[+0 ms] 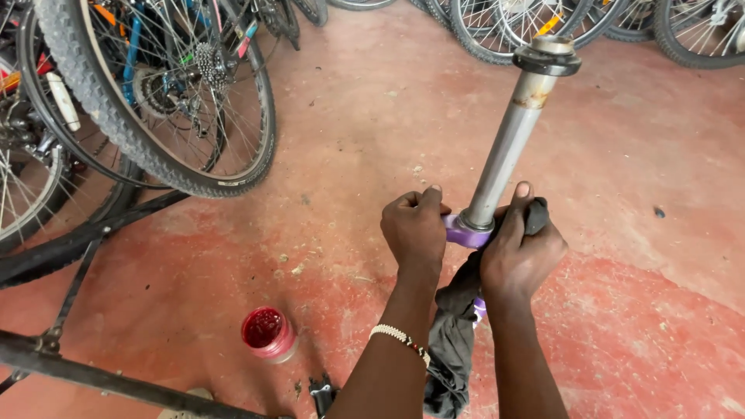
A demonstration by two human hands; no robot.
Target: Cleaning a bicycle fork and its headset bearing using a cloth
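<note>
- At far left, parked bicycles crowd in; a knobbly-tyred wheel (155,101) hangs near the work, and a dark frame tube (116,380) crosses the lower corner.
- On the red floor (636,155) just left of the forearms stands an open tub of red grease (266,332), lid off. It sits close enough to the left elbow that, in my judgement, a careless swing of that arm could tip it or drag grit into it.
- The left hand (415,229) is curled shut around the purple fork crown (468,231), thumb up against it, a beaded bracelet (400,337) at the wrist.
- The grey steerer tube (508,140) rises from the crown, tilted up and to the right, with a dark ring (547,56) at its top and a rust patch just below.
- The right hand (520,248) closes on the crown's other side with a dark rag (454,349) bunched under its fingers; the rag trails down between the forearms.
- Likely risks: greasy fingers slipping so the fork twists or drops to the floor, the loose rag tail snagging, or the top ring sliding off if the tube tips further.
</note>
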